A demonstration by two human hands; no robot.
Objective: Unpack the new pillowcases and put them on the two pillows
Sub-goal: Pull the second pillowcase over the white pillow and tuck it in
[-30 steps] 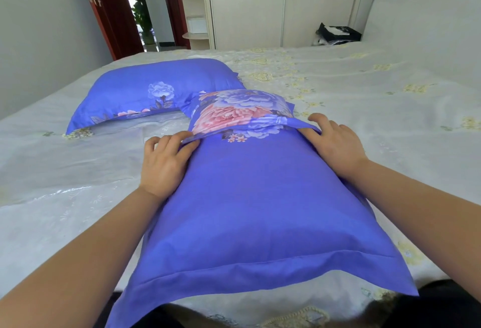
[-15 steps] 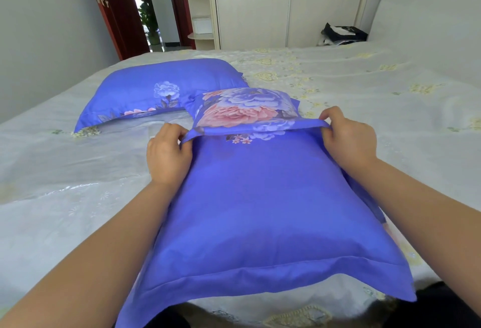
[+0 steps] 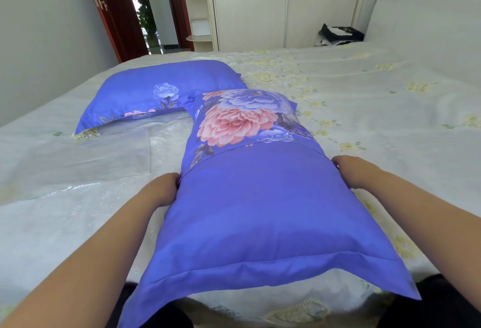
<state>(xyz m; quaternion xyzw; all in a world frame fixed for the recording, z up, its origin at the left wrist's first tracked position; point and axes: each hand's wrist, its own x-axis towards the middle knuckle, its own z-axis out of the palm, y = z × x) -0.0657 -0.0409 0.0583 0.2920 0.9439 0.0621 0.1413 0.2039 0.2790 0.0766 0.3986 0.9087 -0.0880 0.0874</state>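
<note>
Two pillows on the bed (image 3: 364, 109), both in blue pillowcases w/ flower print. Near pillow (image 3: 260, 210) lies lengthwise in front of the person, its flanged hem at the bed's near edge, overhanging a bit. Far end of that pillow shows the big pink and lilac flower panel (image 3: 242, 117), w/ the plain blue top layer ending in a straight edge across it.

Left hand (image 3: 162, 188) is at the near pillow's left side, right hand (image 3: 351, 171) at its right side, approx level w/ that cloth edge. Both touch the case. Fingertips of each go in under or behind the fabric, so can't tell if either grip is pinching cloth or just pressing flat; fingers mostly hidden.

Second pillow (image 3: 161, 88) sits further back and to the left, lying crosswise, its corner just beside or touching the near pillow's far end. Clear plastic sheet (image 3: 78, 161) lies flat on the bed left of the near pillow.

Bg: dark red door (image 3: 114, 10) open at rear left, potted plant (image 3: 145, 15) beyond it, white shelf unit (image 3: 197, 13), black bag (image 3: 338, 33) at the bed's far right corner, pale headboard (image 3: 429, 15) on the right.
</note>
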